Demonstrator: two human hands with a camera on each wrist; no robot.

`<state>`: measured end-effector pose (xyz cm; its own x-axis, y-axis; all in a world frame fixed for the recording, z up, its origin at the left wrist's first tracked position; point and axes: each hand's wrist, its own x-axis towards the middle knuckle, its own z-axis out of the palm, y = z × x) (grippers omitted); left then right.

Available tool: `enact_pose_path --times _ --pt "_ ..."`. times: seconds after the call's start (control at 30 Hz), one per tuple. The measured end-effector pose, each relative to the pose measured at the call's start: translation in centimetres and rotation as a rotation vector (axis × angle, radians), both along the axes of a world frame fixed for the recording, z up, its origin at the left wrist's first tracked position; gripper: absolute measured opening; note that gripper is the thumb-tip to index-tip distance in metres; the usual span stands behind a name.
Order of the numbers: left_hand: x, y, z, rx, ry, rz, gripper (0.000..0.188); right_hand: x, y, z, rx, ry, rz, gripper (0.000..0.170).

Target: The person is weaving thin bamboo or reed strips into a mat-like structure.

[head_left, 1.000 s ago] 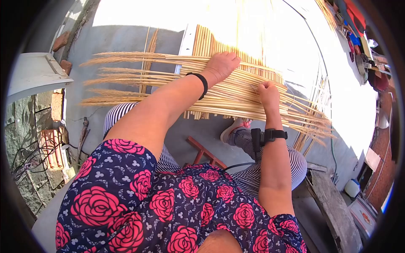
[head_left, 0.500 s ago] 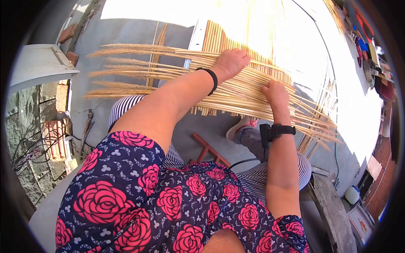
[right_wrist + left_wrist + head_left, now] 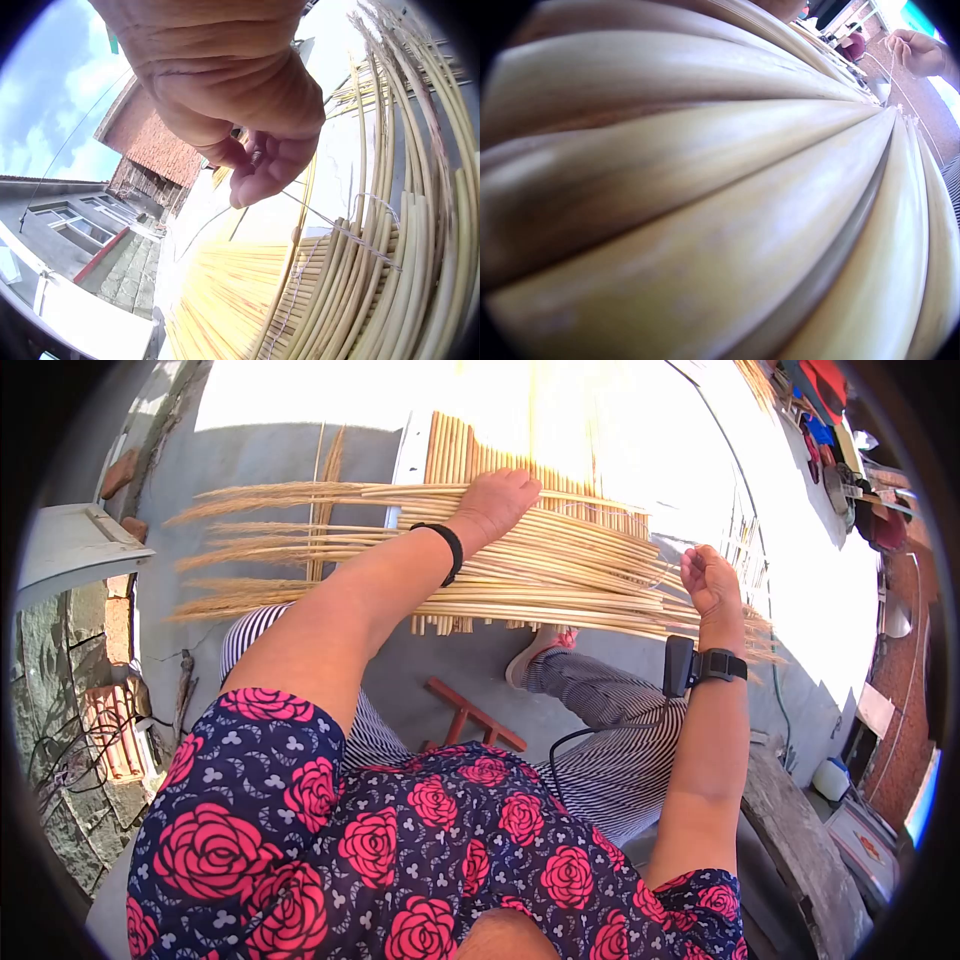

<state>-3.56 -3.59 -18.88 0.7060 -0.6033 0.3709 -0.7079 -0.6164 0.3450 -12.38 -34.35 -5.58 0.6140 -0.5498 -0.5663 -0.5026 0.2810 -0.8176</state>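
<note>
A layer of long straw-coloured reed stalks point(image 3: 560, 565) with feathery tops lies across a mat of stalks point(image 3: 450, 450) that runs away from me. My left hand point(image 3: 490, 508) rests on the far side of this layer, fingers bent down over the stalks, fingertips hidden. In the left wrist view, stalks point(image 3: 705, 187) fill most of the picture. My right hand point(image 3: 712, 582) is raised past the layer's right side. The right wrist view shows that hand point(image 3: 247, 112) pinching a thin pale twine point(image 3: 337, 226), which stretches taut to the stalks, looped around some of them.
A white board point(image 3: 408, 460) lies beside the mat's left side. A reddish metal frame point(image 3: 460, 715) is on the floor between my legs. Wooden planks point(image 3: 805, 840) lie at right, a white panel point(image 3: 80, 550) and bricks point(image 3: 115, 730) at left.
My right hand has lifted off the stalks and moved right, drawing the twine out. The left hand stays on the far stalks while the head view shifts.
</note>
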Motion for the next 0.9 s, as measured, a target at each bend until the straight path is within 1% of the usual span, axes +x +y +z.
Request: enact_pose_path --times 0.1,0.2,0.27,0.3,0.43,0.57,0.6,0.7,0.8,0.9 --pt "0.1 0.1 -0.1 0.019 -0.024 -0.019 0.018 -0.5 -3.9 1.2 -0.030 -0.053 -0.142 0.009" --pt "-0.1 0.0 0.3 -0.032 -0.013 0.000 0.010 -0.7 -9.8 -0.8 0.013 -0.172 -0.288 0.007" --pt "0.1 -0.1 0.3 -0.036 -0.016 0.002 0.010 -0.8 -13.2 -1.1 -0.068 -0.204 -0.296 0.005" --pt "0.0 -0.1 0.3 -0.036 -0.014 0.003 0.011 -1.0 -13.4 -1.0 -0.108 -0.215 -0.300 0.005" --pt "0.0 -0.1 0.1 -0.020 -0.012 0.001 0.012 -1.7 -14.8 0.2 -0.064 -0.221 -0.213 0.006" --pt "0.2 0.0 0.1 -0.024 0.007 -0.005 0.016 -2.2 -17.2 0.0 -0.247 -0.349 -0.258 0.010" --pt "0.3 -0.1 0.2 -0.021 0.009 -0.006 0.018 -1.8 -17.1 0.5 -0.261 -0.404 -0.263 0.013" --pt "0.3 -0.1 0.3 -0.022 -0.001 -0.002 0.018 -0.3 -16.8 2.2 -0.378 -0.553 -0.139 0.013" --pt "0.2 -0.1 0.3 -0.010 0.006 0.000 0.018 2.7 -17.1 4.4 -0.376 -0.686 -0.055 0.010" --pt "0.1 0.0 0.6 0.008 -0.022 0.002 0.016 5.5 -15.0 8.7 -0.420 -0.793 0.050 0.012"
